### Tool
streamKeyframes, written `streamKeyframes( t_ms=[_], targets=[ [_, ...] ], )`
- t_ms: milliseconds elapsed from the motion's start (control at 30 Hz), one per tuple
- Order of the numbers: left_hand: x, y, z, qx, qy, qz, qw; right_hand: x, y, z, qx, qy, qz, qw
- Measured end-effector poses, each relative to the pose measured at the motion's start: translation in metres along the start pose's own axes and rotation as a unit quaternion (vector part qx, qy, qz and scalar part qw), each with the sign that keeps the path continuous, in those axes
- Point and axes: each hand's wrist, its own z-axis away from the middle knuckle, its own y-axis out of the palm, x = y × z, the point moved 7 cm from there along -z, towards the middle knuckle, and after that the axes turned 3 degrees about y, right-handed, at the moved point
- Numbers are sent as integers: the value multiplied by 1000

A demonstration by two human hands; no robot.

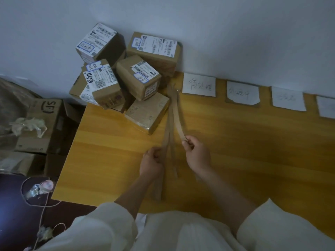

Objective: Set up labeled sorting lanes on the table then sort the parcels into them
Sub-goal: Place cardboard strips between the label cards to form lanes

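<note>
Fingers of both hands — left (151, 164), right (196, 153) — pinch cardboard strips (175, 113); floor carton (45, 113) reads "SF"

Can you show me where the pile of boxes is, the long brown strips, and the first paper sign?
pile of boxes (138, 77): head view, top of a front box.
long brown strips (176, 113): head view, middle of the lifted strip.
first paper sign (198, 84): head view, centre of the sheet.

"SF" stands on the floor carton (47, 108); parcel labels (101, 77) seem illegible.
</note>
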Motion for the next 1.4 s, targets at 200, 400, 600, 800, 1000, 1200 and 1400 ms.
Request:
streamKeyframes(
  t_ms=[200,400,600,800,1000,1200,1400],
  targets=[
    [-6,6,4,-18,-38,12,999,-44,-48,0,-44,59,-65,995],
    [-17,13,11,-40,-35,-30,998,-101,-66,4,-34,155,-91,983],
    [-15,20,13,-32,-50,-33,998,-130,-61,12,4,195,-75,978],
    [-11,22,15,-40,-67,-35,996,-125,-67,19,-21,149,82,985],
    [-20,16,20,-89,-46,-115,988,-123,-54,17,19,117,136,984],
    [-21,16,21,-85,-35,-160,983,-123,-50,7,19,99,142,985],
    [-20,14,18,-65,-39,-173,982,-123,-44,-1,25,101,147,984]
  ],
)
